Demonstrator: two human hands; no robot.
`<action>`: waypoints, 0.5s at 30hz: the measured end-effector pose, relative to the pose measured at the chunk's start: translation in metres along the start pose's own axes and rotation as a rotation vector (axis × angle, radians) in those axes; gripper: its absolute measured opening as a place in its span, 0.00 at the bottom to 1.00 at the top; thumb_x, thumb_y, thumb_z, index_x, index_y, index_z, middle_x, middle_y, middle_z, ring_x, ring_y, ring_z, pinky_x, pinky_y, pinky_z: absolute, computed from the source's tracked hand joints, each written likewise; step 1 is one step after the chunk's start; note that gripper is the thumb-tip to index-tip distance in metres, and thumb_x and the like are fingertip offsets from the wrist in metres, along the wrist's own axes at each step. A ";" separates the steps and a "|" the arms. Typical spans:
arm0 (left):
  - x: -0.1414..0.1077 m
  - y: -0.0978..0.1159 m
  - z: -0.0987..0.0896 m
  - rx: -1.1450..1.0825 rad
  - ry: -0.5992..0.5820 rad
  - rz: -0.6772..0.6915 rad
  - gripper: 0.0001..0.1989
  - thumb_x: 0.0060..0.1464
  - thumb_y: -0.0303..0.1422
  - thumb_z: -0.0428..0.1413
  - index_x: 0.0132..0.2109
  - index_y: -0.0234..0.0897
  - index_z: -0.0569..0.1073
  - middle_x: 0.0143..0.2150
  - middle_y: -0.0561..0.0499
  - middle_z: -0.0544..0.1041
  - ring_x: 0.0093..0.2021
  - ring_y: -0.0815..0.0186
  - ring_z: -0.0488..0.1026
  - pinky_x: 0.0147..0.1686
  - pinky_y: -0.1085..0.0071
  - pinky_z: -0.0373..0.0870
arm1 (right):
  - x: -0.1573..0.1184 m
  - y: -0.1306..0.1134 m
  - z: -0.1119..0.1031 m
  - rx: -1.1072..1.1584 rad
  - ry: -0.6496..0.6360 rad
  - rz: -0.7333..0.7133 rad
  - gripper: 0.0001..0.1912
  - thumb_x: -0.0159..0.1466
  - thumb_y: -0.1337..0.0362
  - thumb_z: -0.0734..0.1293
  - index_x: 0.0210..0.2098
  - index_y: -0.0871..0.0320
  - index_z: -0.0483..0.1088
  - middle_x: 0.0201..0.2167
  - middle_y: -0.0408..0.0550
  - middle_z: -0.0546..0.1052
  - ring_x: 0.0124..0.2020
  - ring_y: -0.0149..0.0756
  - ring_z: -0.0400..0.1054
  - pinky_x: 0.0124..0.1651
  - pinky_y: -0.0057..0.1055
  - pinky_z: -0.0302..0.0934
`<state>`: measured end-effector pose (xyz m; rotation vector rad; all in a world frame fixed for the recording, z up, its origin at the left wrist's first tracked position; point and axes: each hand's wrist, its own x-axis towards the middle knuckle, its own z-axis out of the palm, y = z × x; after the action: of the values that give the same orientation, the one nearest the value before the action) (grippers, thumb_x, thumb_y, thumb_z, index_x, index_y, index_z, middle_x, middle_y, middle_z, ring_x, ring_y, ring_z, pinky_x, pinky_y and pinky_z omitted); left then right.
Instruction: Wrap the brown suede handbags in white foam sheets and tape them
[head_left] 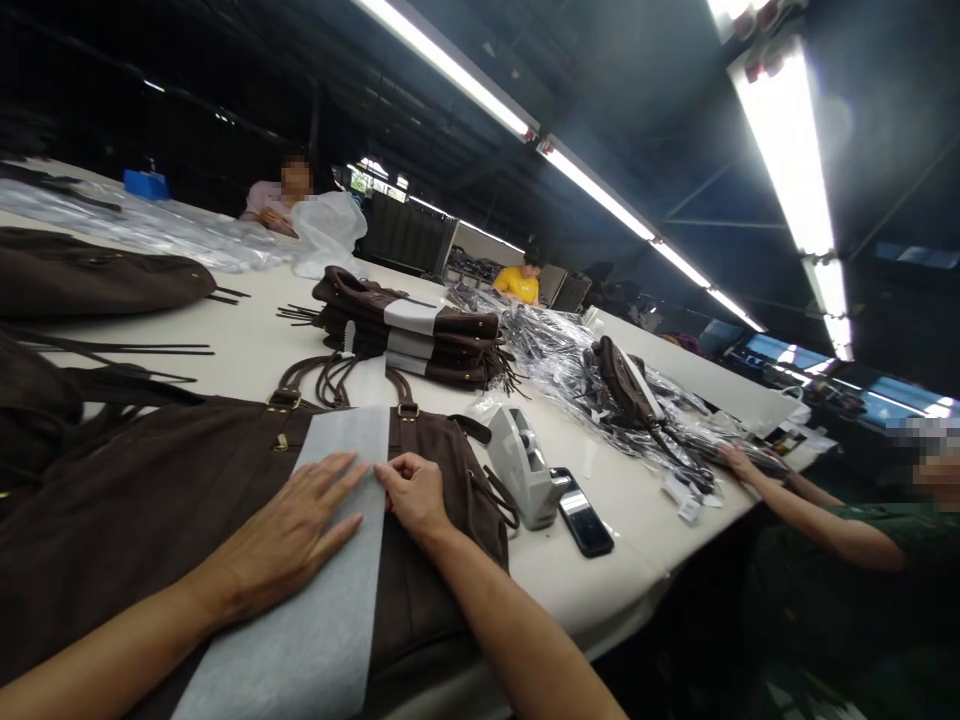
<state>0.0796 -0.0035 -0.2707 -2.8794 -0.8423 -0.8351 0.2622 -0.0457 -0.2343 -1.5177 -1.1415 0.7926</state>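
A dark brown leather bag [247, 470] lies in front of me, its strap handles toward the far side. Across it runs a strip of white paper [315, 610]. My left hand [300, 530] rests flat on this paper with its fingers stretched out. At the strip's right edge, the thumb and forefinger of my right hand [415, 495] are pinched together on the paper. Just right of the bag stands a grey tape dispenser [521, 465].
A phone [585, 512] lies beside the dispenser. Behind are stacked brown bags [427, 345] with paper bands and plastic-wrapped goods [547, 345]. At right, a co-worker's hands [739, 462] touch plastic-wrapped items. Two more people sit farther back. The table edge [652, 590] runs along the right.
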 end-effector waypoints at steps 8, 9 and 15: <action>0.007 0.011 -0.012 -0.127 -0.322 -0.050 0.27 0.62 0.52 0.44 0.66 0.59 0.57 0.72 0.52 0.49 0.72 0.51 0.48 0.69 0.43 0.47 | 0.002 -0.023 -0.060 -0.797 0.629 -0.044 0.11 0.66 0.63 0.64 0.45 0.59 0.73 0.49 0.60 0.73 0.55 0.49 0.63 0.58 0.42 0.56; 0.007 0.011 -0.011 -0.134 -0.328 -0.069 0.27 0.62 0.52 0.44 0.66 0.58 0.57 0.72 0.52 0.50 0.72 0.51 0.48 0.69 0.43 0.46 | 0.002 -0.023 -0.064 -0.865 0.606 0.022 0.13 0.66 0.61 0.64 0.46 0.60 0.73 0.50 0.62 0.71 0.57 0.52 0.62 0.58 0.44 0.55; 0.009 0.012 -0.012 -0.156 -0.327 -0.106 0.28 0.62 0.51 0.43 0.66 0.52 0.60 0.71 0.49 0.54 0.72 0.52 0.49 0.70 0.45 0.44 | -0.009 -0.029 -0.066 -1.103 0.461 0.255 0.23 0.66 0.52 0.65 0.47 0.66 0.76 0.51 0.69 0.71 0.55 0.59 0.64 0.53 0.48 0.58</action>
<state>0.0861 -0.0115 -0.2551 -3.1890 -1.0058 -0.4573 0.3115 -0.0762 -0.1900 -2.6098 -1.0667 -0.1451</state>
